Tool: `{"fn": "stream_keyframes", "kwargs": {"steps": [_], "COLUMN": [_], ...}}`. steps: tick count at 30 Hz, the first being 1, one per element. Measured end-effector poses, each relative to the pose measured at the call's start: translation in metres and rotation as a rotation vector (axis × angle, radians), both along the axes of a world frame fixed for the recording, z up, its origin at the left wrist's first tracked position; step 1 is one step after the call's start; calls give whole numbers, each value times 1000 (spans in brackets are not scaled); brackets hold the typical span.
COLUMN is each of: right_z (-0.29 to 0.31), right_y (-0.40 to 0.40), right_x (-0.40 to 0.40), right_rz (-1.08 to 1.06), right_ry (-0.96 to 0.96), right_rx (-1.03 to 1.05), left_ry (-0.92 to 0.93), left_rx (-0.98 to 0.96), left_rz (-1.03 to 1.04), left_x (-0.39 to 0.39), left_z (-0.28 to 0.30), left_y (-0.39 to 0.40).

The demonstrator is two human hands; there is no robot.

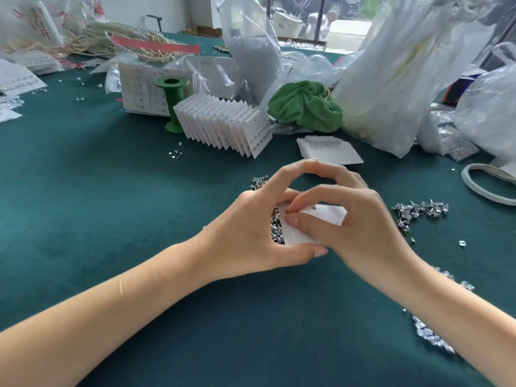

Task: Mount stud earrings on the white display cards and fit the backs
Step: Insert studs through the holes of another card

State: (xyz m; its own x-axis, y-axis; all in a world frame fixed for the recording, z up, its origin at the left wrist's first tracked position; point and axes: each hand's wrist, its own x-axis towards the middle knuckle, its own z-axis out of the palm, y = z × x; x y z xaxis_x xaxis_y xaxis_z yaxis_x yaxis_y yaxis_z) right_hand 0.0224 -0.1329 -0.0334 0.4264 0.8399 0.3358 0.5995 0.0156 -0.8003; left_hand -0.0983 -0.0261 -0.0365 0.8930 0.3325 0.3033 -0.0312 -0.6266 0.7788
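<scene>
Over the dark green felt tabletop (111, 191), two bare hands meet around one small white display card (321, 216): the left hand (251, 233) cradles it from beneath, thumb stretched along its lower edge, while the right hand (354, 227) pinches its face with thumb and forefinger closed onto the card. Whether a stud sits between those fingertips cannot be told, since they cover the spot. Two loose heaps of silvery stud earrings lie on the felt, one (275, 227) partly hidden under the hands, the other (418, 212) to the right. Behind the hands stands one fanned row of filled white cards (223, 124), roughly a dozen or more, with one flat stack of blank white cards (329, 150) just beside it. One green plastic spool (171, 101), one crumpled green cloth (307, 106) and several clear plastic bags (405, 65) crowd the far edge.
</scene>
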Motion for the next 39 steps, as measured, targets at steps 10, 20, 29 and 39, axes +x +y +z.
{"fn": "stream_keyframes", "kwargs": {"steps": [10, 20, 29, 39], "right_z": [3, -1, -4, -9], "right_y": [-2, -5, -10, -7], "right_x": [6, 51, 49, 45], "right_rz": [61, -201, 39, 6], "right_ry": [97, 34, -227, -227], "right_rx": [-8, -126, -374, -325], "left_ry": [-5, -2, 11, 34], "left_rx": [2, 62, 97, 104], "left_rz": [68, 256, 328, 322], "left_x": [0, 0, 2, 3], "left_z": [-1, -4, -10, -13], "left_y": [8, 27, 30, 32]}}
